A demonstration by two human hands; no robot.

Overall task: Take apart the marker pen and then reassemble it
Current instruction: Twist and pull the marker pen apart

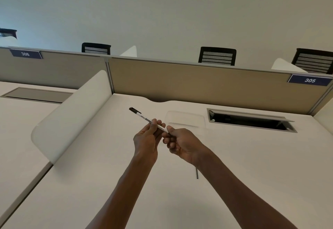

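Note:
A white marker pen (pixel 142 116) with black printing and a black cap at its far-left end is held in the air above the white desk (pixel 234 156). My left hand (pixel 146 139) grips the barrel around its middle. My right hand (pixel 182 143) pinches the pen's near, dark end between thumb and forefinger. The near end is mostly hidden by my fingers. A thin dark rod (pixel 197 173) lies on the desk just under my right wrist, partly hidden by my forearm.
A clear plastic tray (pixel 186 120) lies on the desk behind my hands. An open cable hatch (pixel 250 120) is set in the desk at the right. A white curved divider (pixel 72 115) stands left, a tan partition (pixel 198 80) behind.

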